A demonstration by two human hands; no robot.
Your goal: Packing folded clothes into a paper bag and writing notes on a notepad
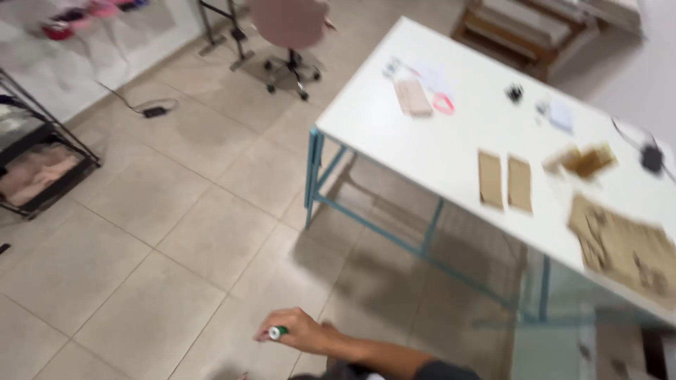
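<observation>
One hand [299, 331], at lower centre of the frame, is closed around a small green cylindrical object [278, 332] above the beige tiled floor [162, 211]; which hand cannot be told. The other is out of view. The white desk [451, 141] lies to the upper right, well apart.

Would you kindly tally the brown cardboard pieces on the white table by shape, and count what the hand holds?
Narrow upright brown cardboard strips: 2
Large flat brown cardboard sheet: 1
Small crumpled brown cardboard piece: 1
Small green cylindrical object in the hand: 1
Total: 5
</observation>
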